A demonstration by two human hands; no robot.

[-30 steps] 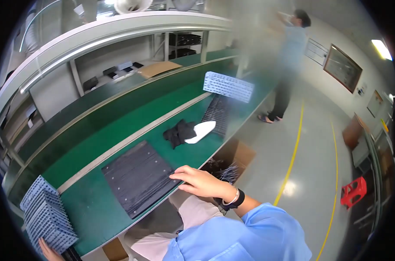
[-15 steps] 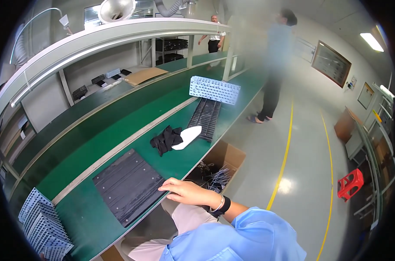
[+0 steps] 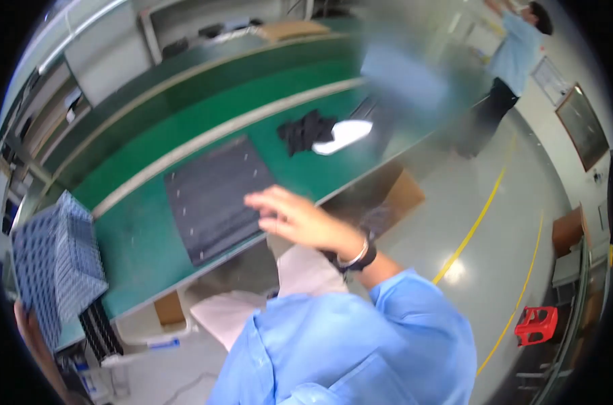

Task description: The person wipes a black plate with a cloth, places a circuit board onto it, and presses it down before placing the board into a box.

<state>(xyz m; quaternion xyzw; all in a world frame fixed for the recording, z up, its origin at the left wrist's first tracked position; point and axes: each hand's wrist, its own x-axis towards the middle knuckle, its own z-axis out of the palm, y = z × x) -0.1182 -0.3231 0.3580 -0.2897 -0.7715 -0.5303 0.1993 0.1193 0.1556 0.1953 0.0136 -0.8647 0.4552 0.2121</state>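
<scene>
At the far left, my left hand (image 3: 28, 325) grips the edge of a light-blue perforated tray (image 3: 35, 270); most of its fingers are hidden. That tray stands tilted beside more light-blue perforated trays (image 3: 78, 260) at the table's left end. My right hand (image 3: 289, 214) hovers by the near right edge of a dark flat board (image 3: 215, 192) dotted with small studs. Its fingers are stretched out and hold nothing. Whether the fingertips touch the board, I cannot tell.
Black cloth (image 3: 306, 131) and a white flat piece (image 3: 343, 137) lie right of the board on the green table (image 3: 141, 236). A cardboard box (image 3: 402, 196) stands below the table edge. Another person (image 3: 512, 64) stands at the far right; a red stool (image 3: 536, 325) is on the floor.
My view has swung left and down. My left hand has come into view at the trays, one of which now stands tilted. The other person has raised their arms.
</scene>
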